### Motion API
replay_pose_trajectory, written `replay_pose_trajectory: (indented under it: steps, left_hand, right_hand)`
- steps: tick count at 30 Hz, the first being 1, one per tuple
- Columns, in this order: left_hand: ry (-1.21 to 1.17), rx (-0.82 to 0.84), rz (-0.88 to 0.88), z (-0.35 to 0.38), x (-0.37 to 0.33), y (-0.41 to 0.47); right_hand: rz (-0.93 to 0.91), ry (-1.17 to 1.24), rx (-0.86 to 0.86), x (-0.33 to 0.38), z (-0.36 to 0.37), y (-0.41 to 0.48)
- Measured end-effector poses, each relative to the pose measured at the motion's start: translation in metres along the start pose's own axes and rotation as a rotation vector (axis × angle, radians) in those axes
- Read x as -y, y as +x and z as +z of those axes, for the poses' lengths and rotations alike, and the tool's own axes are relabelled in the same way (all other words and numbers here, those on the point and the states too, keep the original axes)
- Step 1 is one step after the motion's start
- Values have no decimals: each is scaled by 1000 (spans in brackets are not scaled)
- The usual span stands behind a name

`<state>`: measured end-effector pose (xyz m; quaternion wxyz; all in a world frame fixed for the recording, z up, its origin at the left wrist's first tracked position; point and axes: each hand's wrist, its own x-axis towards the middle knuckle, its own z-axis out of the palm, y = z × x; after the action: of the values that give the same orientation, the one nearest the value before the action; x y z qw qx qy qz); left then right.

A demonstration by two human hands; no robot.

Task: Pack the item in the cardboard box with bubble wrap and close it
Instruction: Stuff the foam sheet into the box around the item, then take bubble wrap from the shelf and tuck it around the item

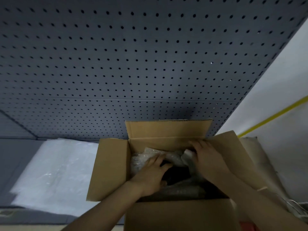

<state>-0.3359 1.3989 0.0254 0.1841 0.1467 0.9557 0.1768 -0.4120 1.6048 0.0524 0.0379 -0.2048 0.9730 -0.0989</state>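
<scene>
A brown cardboard box (110,167) stands open at the lower middle, all its flaps raised or spread outward. Crumpled bubble wrap (173,156) fills its inside, around a dark item (176,176) that shows only partly between my hands. My left hand (150,175) reaches into the box from the left and lies on the wrap, fingers spread over it. My right hand (206,157) is at the box's far right corner, fingers bent down onto a fold of the wrap. Whether either hand grips the wrap is hard to tell in the dim light.
A dark grey pegboard (133,55) rises behind the box. More clear bubble wrap sheet (55,172) lies on the grey surface to the left. On the right are a white wall with a yellow stripe (273,114) and pale folded material (260,155).
</scene>
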Motion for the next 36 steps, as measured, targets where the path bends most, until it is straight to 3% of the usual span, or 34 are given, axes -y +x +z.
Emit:
replay_pose_trajectory:
  steps: [4, 7, 9, 11, 15, 19, 22, 26, 29, 32, 36]
  left_hand:
    - [-176, -280, -10, -21, 35, -53]
    - [-238, -590, -34, -48, 78, -101]
    - [-333, -795, -174, -64, 116, -132]
    - [-369, -873, -350, -68, 169, -159]
    - [-371, -654, -764, -39, 299, -197]
    - [-366, -348, -1012, -9, 385, -214]
    - [-576, -360, -938, 1, 412, -214]
    - [-747, -346, -800, -4, 423, -208]
    - [-1078, -305, -736, -19, 418, -218]
    - [-1478, -194, -660, -35, 407, -242]
    - [-1662, -36, -426, -58, 383, -265]
  right_hand:
    - [-79, -114, -86, 11, -40, -18]
    - [-15, 40, -144, 60, -51, -30]
    - [-27, 179, -155, 101, -41, -31]
    - [-92, 229, -214, 145, -33, -28]
    - [-215, 383, -383, 241, -17, -21]
    - [-291, 390, -350, 332, 7, -18]
    - [-213, 442, -279, 379, 37, -15]
    - [-43, 539, 120, 414, 86, -7]
    - [117, 619, 256, 422, 126, 1]
    - [307, 811, 341, 433, 140, 14]
    - [562, 1194, 574, 446, 130, 34]
